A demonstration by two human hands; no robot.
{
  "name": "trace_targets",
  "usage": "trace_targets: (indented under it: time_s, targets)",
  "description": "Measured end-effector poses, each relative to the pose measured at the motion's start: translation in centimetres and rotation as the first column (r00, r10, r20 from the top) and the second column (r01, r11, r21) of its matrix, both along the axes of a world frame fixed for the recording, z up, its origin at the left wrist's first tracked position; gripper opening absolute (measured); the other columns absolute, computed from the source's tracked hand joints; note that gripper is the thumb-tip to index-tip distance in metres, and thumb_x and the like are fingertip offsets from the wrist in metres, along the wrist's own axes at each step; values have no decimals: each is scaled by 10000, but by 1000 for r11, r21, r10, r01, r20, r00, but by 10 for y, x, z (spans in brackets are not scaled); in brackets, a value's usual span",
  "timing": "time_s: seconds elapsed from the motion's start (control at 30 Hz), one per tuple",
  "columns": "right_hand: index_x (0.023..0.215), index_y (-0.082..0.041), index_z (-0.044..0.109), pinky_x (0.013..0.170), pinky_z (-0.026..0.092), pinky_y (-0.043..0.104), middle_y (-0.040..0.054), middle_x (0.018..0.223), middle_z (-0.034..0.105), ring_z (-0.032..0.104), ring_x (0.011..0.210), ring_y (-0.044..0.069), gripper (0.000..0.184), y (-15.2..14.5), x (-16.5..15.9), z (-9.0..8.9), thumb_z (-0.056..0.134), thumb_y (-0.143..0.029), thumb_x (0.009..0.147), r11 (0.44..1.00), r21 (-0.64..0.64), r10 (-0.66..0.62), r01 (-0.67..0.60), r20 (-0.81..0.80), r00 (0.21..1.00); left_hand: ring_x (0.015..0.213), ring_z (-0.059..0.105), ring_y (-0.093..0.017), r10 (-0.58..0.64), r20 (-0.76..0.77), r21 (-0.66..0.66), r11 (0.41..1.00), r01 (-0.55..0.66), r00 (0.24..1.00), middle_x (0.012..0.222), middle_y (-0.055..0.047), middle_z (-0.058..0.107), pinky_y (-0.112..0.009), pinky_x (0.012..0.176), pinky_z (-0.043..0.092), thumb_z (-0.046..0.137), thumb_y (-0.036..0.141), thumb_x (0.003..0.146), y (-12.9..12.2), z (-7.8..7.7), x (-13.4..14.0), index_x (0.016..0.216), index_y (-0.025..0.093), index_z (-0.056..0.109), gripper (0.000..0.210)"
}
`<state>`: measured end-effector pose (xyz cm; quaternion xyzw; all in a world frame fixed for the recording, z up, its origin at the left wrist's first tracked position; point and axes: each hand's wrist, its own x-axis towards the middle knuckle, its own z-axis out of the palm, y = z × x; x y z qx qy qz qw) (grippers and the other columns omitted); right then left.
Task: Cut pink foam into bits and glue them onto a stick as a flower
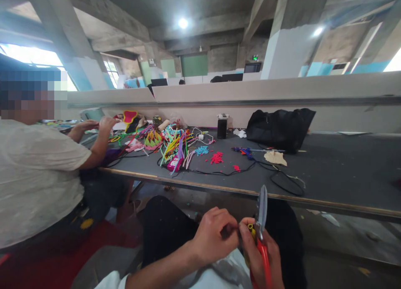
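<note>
Above my lap, my right hand is closed around a pair of scissors with red handles, the grey blades pointing up toward the table edge. A small yellow piece with a round hole shows between that hand's fingers and the scissors; the rest of it is hidden by the hand. Beside it my left hand is curled in a pinch, its fingertips meeting those of the right. What the left fingers hold, if anything, is too small or hidden to make out.
On the dark table lie colourful pipe cleaners, blue bits, red bits, a blue glue gun with a black cable, a black speaker-like box and a black bag. A co-worker sits at left, hands raised over the table.
</note>
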<state>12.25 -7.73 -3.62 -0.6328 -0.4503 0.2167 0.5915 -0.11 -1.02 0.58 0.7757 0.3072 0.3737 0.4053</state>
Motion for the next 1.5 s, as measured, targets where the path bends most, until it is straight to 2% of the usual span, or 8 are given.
trace_targets:
  time_s: [0.07, 0.17, 0.23, 0.33, 0.53, 0.77, 1.07, 1.5]
  targets:
    - [823, -186, 652, 496, 434, 227, 12, 601, 610, 559, 533, 143, 429, 0, -3, 0, 502, -587, 853, 998, -9, -58, 58, 22, 998, 542, 430, -119, 47, 115, -252, 968, -16, 992, 583, -7, 536, -262, 572, 299, 637, 143, 699, 1, 3, 2, 623, 176, 664, 88]
    - [854, -210, 645, 539, 458, 231, 15, 685, 654, 593, 560, 144, 403, 1, -9, -4, 483, -579, 865, 995, -10, -94, 96, 100, 991, 504, 368, -90, 165, 372, -585, 806, 93, 913, 539, 22, 502, -241, 531, 275, 677, 180, 680, 5, 12, 6, 642, 155, 645, 56]
    - [886, -219, 637, 580, 480, 240, 24, 748, 681, 625, 604, 155, 408, 1, -12, -9, 470, -591, 868, 998, -6, -64, 66, 160, 985, 486, 331, -76, 223, 519, -656, 722, 217, 825, 486, 54, 435, -237, 551, 297, 684, 184, 694, 7, 19, 9, 672, 150, 637, 62]
    - [913, -221, 624, 592, 492, 254, 41, 785, 704, 654, 650, 175, 433, 2, -17, -16, 447, -614, 872, 999, -35, 2, 6, 225, 974, 498, 349, -73, 248, 625, -663, 669, 335, 740, 479, 62, 414, -234, 590, 333, 688, 191, 721, 5, 29, 12, 707, 147, 635, 70]
    - [879, -238, 596, 516, 463, 240, 10, 675, 679, 649, 589, 165, 435, 3, -18, -18, 416, -633, 879, 997, -72, 16, 6, 289, 957, 501, 358, -58, 282, 640, -675, 651, 347, 715, 515, 52, 456, -197, 547, 308, 728, 207, 706, -3, 36, 14, 722, 143, 630, 119]
    - [907, -239, 595, 558, 469, 268, 18, 717, 694, 663, 606, 181, 435, 3, -16, -18, 376, -615, 908, 996, -94, 32, 4, 382, 924, 504, 354, -58, 297, 646, -677, 648, 348, 703, 507, 57, 430, -192, 553, 317, 716, 210, 728, -2, 37, 16, 720, 143, 626, 113]
    - [858, -242, 572, 503, 423, 259, -15, 572, 621, 618, 497, 174, 441, 2, -14, -26, 337, -610, 923, 986, -160, 22, 52, 427, 904, 512, 361, -57, 290, 654, -672, 647, 360, 699, 525, 53, 448, -189, 557, 314, 703, 188, 741, -3, 30, 18, 731, 139, 626, 92]
    - [805, -232, 567, 461, 397, 235, -1, 565, 636, 610, 455, 160, 469, 2, -16, -28, 316, -608, 932, 995, -91, -4, 48, 431, 902, 512, 371, -58, 276, 657, -664, 652, 366, 701, 531, 47, 476, -192, 555, 316, 690, 180, 753, -3, 29, 19, 732, 136, 630, 77]
